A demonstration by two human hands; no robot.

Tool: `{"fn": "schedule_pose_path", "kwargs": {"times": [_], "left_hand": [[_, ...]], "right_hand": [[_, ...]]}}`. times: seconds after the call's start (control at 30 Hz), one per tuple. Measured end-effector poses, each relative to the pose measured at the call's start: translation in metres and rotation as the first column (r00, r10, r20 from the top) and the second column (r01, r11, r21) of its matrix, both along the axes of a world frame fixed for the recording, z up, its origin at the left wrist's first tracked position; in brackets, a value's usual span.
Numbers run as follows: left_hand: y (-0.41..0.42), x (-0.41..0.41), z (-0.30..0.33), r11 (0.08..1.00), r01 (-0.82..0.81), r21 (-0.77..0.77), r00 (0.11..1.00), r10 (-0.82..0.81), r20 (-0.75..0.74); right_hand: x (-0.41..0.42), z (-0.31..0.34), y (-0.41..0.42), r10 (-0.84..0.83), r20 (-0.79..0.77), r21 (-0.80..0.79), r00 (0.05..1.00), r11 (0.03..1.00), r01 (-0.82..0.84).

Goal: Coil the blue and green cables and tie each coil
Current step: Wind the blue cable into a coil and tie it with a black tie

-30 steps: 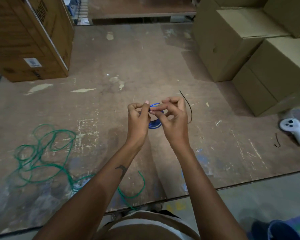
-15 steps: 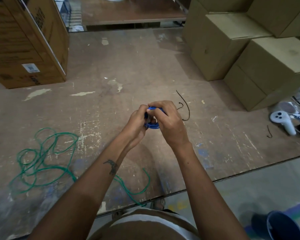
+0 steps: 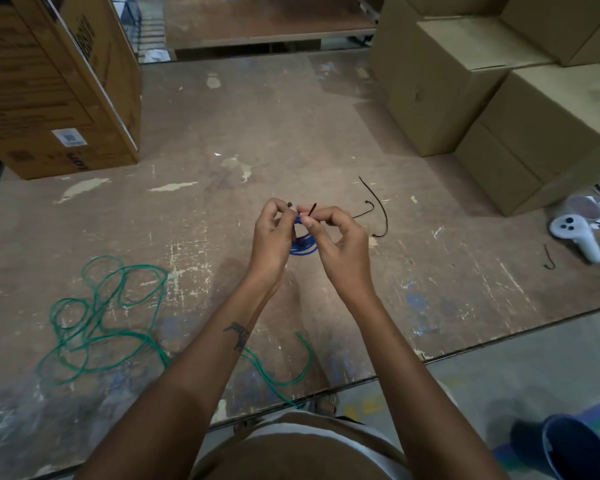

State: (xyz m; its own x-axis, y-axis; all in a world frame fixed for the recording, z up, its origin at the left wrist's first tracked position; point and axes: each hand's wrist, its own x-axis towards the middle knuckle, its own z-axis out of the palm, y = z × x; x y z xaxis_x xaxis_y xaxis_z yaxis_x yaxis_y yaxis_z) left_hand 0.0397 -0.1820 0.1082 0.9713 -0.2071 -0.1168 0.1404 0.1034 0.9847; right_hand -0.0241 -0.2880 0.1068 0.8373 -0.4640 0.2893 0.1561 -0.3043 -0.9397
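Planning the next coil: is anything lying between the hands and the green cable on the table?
Nothing visible does. The green cable lies loose on the table, left of the left hand; bare board lies between. But both hands, the right hand too, are busy tying the blue coil.

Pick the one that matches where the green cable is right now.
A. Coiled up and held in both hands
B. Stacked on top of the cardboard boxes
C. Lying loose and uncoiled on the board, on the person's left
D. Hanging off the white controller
C: the green cable sprawls in loose loops on the board, untouched, while the left hand and right hand hold the blue coil.
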Motion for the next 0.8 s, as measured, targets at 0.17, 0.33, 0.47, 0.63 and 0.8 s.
{"fn": "schedule_pose_path", "kwargs": {"times": [0.17, 0.33, 0.47, 0.63, 0.8], "left_hand": [[0.014, -0.005, -0.003, 0.974, -0.041, 0.223, 0.977, -0.007, 0.211], [0.016, -0.012, 0.0, 0.973, -0.055, 0.226, 0.945, -0.023, 0.327], [0.019, -0.012, 0.002, 0.987, -0.012, 0.158, 0.944, -0.041, 0.328], [0.022, -0.012, 0.001, 0.994, 0.005, 0.106, 0.946, -0.039, 0.32], [0.022, -0.009, 0.003, 0.995, 0.031, 0.096, 0.946, -0.06, 0.319]], "right_hand": [[0.002, 0.01, 0.013, -0.092, -0.056, 0.075, 0.994, 0.993, 0.096], [0.006, 0.027, 0.021, -0.033, -0.089, 0.195, 0.995, 0.98, 0.05], [0.009, 0.033, 0.021, 0.003, -0.146, 0.147, 0.989, 0.989, 0.019], [0.005, 0.041, 0.014, -0.064, -0.143, -0.178, 0.988, 0.983, 0.038], [0.005, 0.044, 0.006, -0.057, -0.129, -0.174, 0.99, 0.984, 0.034]]}}
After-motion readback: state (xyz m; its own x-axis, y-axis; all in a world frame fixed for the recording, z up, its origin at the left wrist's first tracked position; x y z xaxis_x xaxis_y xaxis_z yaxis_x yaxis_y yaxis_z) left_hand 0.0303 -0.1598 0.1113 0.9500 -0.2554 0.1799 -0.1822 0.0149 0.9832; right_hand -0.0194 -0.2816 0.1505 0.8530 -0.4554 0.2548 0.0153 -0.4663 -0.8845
